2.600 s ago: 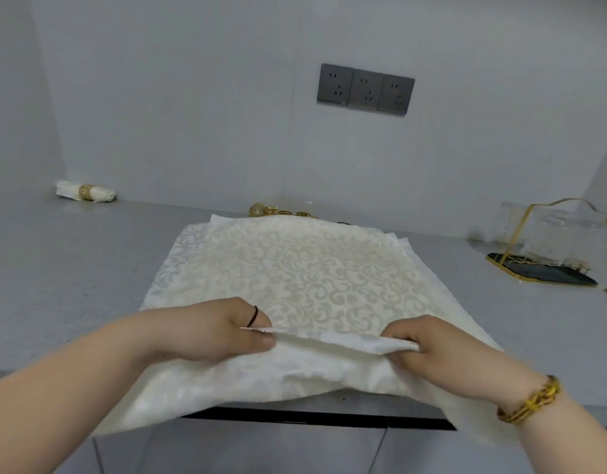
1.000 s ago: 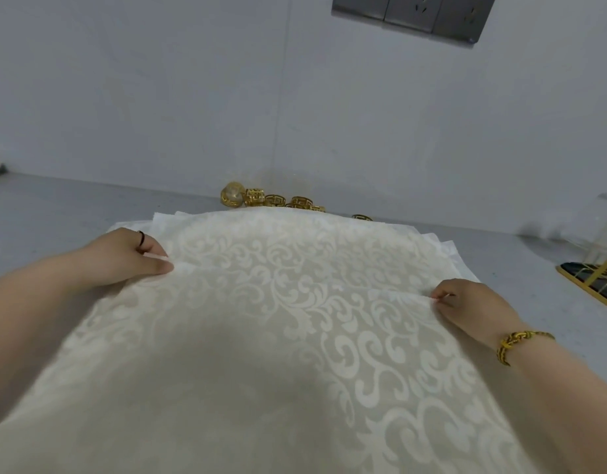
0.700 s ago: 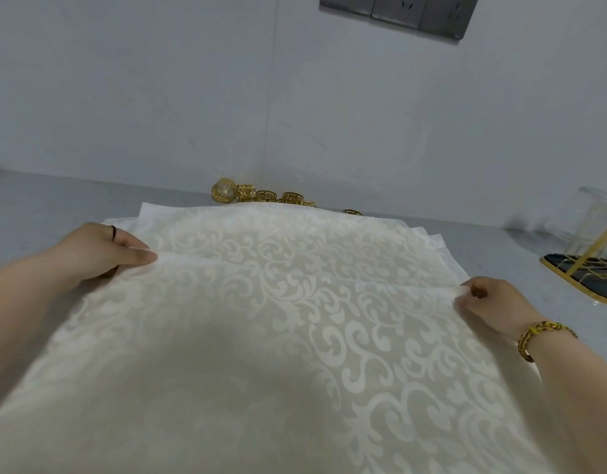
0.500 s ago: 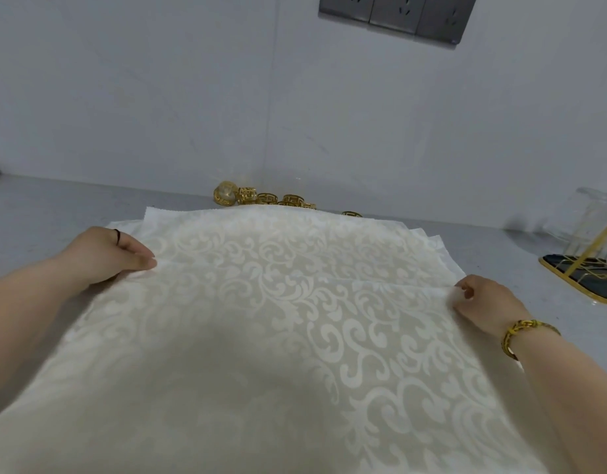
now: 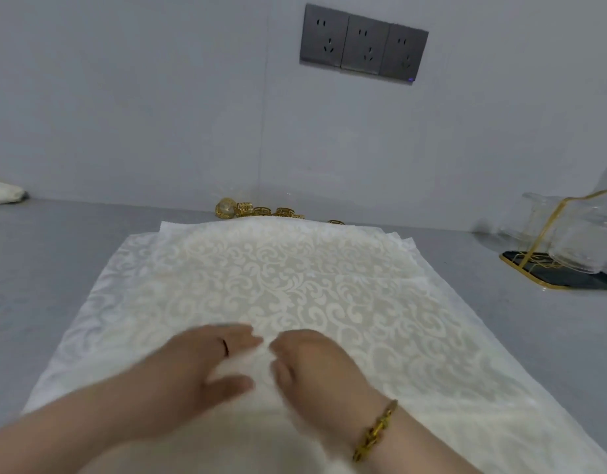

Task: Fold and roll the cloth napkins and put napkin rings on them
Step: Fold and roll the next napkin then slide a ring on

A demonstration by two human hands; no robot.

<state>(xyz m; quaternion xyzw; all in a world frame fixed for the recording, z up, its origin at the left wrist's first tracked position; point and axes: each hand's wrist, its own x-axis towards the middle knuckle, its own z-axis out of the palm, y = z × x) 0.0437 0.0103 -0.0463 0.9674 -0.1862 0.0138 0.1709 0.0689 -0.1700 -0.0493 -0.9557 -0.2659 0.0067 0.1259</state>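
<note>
Both hands are down on the top napkin, middle of the cloth on the near side, fingertips almost meeting. Left hand: flat, fingers straight, thumb splayed, palm on the fabric and gripping nothing. Right hand: palm-down just beside it, but motion blur means I can't tell if it lies flat or pinches cloth.

My read is that they're pressing from the centre to flatten the layer before the next fold, since a bubble here would make a lumpy roll.

The napkin is cream with a woven scroll pattern and a soft sheen. It sits on a stack on the grey counter. Offset corners of the lower sheets show at the far edge, and a faint crease line runs in from the right side. The near end runs out of frame.

The gold rings are piled against the wall just behind the stack, within reach for later. One rolled napkin is parked far left, well apart. The glass rack on the right is clear of the work.
</note>
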